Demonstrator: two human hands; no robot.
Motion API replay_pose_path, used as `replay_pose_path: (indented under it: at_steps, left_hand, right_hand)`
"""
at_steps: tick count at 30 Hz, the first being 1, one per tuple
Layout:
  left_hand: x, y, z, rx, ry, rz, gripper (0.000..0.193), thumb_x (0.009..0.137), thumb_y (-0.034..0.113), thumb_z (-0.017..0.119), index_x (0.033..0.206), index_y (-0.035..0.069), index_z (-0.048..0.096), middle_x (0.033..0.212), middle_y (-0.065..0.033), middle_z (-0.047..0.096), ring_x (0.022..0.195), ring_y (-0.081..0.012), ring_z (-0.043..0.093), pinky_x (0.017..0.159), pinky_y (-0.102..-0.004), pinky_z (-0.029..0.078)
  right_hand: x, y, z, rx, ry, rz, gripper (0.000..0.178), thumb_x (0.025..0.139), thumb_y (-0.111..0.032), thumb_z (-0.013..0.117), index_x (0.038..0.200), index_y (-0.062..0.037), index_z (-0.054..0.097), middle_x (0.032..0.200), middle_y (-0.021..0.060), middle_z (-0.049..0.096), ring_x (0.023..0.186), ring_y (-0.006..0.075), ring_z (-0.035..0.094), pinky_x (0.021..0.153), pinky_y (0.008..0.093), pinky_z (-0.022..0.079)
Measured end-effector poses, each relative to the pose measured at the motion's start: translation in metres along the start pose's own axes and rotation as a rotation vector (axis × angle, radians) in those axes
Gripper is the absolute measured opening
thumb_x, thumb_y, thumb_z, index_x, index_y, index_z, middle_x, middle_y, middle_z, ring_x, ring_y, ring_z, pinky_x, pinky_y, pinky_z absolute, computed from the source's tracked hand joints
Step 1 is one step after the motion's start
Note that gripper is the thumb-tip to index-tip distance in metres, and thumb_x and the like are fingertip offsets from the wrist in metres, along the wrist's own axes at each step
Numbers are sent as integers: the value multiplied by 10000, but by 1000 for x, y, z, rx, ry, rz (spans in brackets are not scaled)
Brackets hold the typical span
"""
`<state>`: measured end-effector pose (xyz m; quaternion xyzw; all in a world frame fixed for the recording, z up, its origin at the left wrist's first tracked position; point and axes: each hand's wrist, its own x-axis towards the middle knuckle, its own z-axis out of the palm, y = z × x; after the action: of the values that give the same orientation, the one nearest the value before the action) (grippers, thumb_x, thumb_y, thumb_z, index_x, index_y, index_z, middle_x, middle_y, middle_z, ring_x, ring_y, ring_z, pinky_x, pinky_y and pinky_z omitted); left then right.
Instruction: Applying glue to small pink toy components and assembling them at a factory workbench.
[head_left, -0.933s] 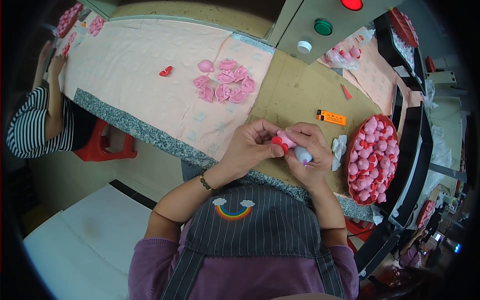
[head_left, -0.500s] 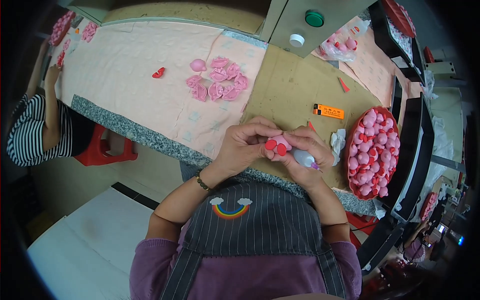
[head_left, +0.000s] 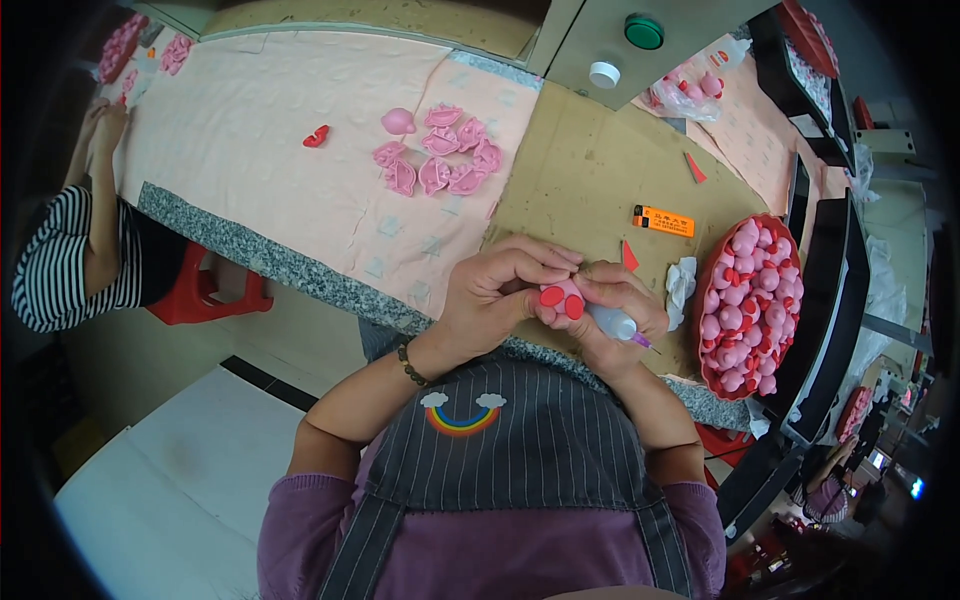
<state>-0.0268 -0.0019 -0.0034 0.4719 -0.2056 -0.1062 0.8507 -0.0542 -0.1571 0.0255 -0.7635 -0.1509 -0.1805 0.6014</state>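
Note:
A small pink figure [head_left: 562, 297] with two red oval feet is pinched between both my hands, close to the table's front edge. My left hand [head_left: 487, 297] is closed on its left side with thumb and fingers. The fingertips of my right hand [head_left: 628, 296] hold the other side. A translucent squeeze bottle [head_left: 611, 321] with a purple needle tip also lies in my right hand, its needle pointing down and to the right. The fingers partly hide the figure's body. Just beyond my right hand lies a pointed red piece [head_left: 629, 256].
A red basket [head_left: 709, 372] heaped with pink and red figures stands at the right. Near it are an orange lighter [head_left: 664, 221] and crumpled white tissue [head_left: 680, 287]. Pink shell-like pieces [head_left: 438, 150] lie far left, beside a red piece [head_left: 316, 136]. Someone in stripes [head_left: 70, 255] works at left.
The figure has turned slightly in my fingers, and its red feet face me more fully. The bottle has tilted a little, so its thin needle now shows. Both hands keep their hold.

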Motion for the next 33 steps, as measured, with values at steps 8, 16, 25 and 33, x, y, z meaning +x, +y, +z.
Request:
replay_pose_path:
  at_steps: [8, 16, 25, 33]
  left_hand:
    - [0, 0, 2, 18, 50, -14, 143, 770, -49, 619, 908, -18, 599, 989, -135, 580, 1016, -283, 573, 864, -350, 482]
    - [1, 0, 3, 34, 64, -20, 123, 780, -31, 621, 900, -17, 600, 992, -143, 579, 1004, -275, 579, 851, -347, 491]
    - [1, 1, 3, 31, 81, -52, 118, 776, -29, 626, 891, -16, 603, 987, -147, 582, 993, -268, 586, 844, -339, 497]
    - [2, -2, 1, 37, 76, -59, 130, 769, -30, 633, 894, -19, 604, 990, -145, 583, 988, -266, 588, 842, -338, 498]
  right_hand:
    - [0, -1, 2, 28, 18, 34, 288, 639, -99, 795, 860, 10, 644, 768, 147, 631, 696, 186, 630, 588, 265, 495]
    - [-2, 2, 2, 30, 32, 52, 301, 627, -83, 803, 859, 17, 639, 794, 155, 631, 728, 195, 632, 613, 274, 503]
    - [-2, 3, 2, 42, 23, 64, 290, 629, -73, 799, 848, 20, 634, 779, 153, 630, 717, 193, 630, 607, 272, 500]
    - [-4, 5, 2, 46, 50, 91, 282, 626, -77, 801, 830, 15, 630, 756, 127, 638, 717, 192, 629, 618, 271, 498]
